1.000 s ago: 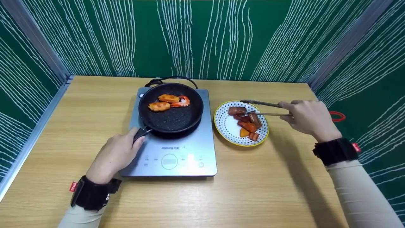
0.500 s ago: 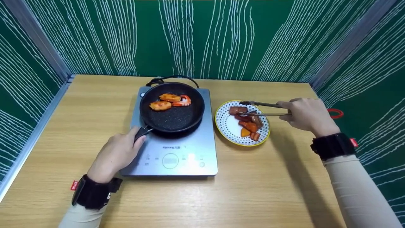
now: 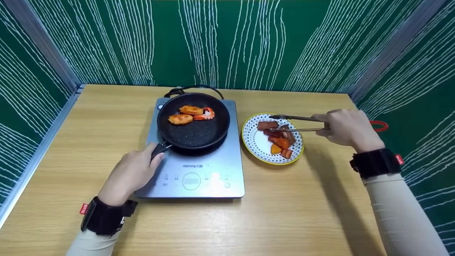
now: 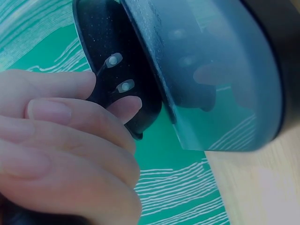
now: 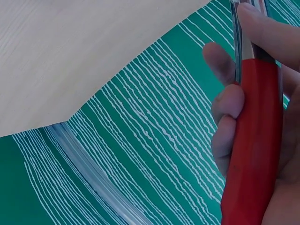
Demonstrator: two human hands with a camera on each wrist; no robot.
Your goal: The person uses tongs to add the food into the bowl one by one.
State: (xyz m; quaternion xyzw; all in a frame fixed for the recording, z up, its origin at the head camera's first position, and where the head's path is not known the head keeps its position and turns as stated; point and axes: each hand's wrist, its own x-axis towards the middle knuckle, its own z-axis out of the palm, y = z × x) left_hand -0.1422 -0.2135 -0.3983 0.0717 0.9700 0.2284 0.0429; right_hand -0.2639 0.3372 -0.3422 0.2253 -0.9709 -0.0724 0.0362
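Note:
My left hand (image 3: 131, 174) grips the black handle (image 3: 159, 150) of a frying pan (image 3: 199, 135). Two browned chicken wing pieces (image 3: 180, 119) and a red-and-white shrimp (image 3: 205, 113) lie in the pan. On the right, my right hand (image 3: 346, 129) holds metal tongs (image 3: 295, 118) with a red grip (image 5: 255, 136), fingers wrapped round it in the right wrist view. The tongs' arms are spread over a black-dotted, yellow-rimmed plate (image 3: 254, 142); the nearer tip overlaps brown meat pieces (image 3: 267, 125). Orange chunks (image 3: 276, 148) share the plate.
Beneath the pan is a silver induction cooker (image 3: 213, 160) with a touch panel. Its black cable (image 3: 209, 86) loops behind it. Both stand on a wooden table (image 3: 284, 213). Green, white-streaked walls (image 3: 227, 42) enclose the back and sides.
The nearer arm of the tongs has shifted slightly down and left over the meat. My left hand, the pan and its food keep their places.

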